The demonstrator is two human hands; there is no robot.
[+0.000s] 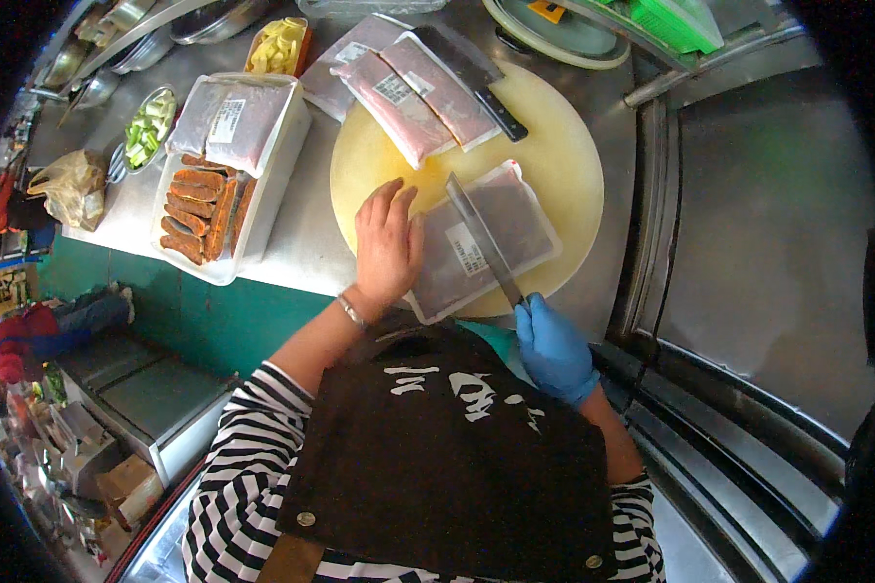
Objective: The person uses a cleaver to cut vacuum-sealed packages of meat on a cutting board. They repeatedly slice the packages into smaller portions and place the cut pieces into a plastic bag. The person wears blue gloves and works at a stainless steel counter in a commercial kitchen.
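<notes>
My right hand (556,351), in a blue glove, grips the handle of a knife (481,235). The blade lies across a flat, sealed plastic pack (529,218) of frozen-looking contents, over or beside its printed label. My bare left hand (389,244) rests at the pack's left edge with the fingers extended, holding nothing. Beneath the pack is a round yellowish cutting board (572,175). Beyond it lie two pink sealed packs (397,102) with labels, side by side. A broad black-handled cleaver (505,115) lies against their right side.
To the left stands a white tub (277,171) with brown elongated pieces (195,208) and another sealed pack (226,120). Near it are a bowl of chopped green vegetables (149,127), a container of yellow slices (277,47) and a plastic bag (73,188). A metal rail (714,67) crosses at right.
</notes>
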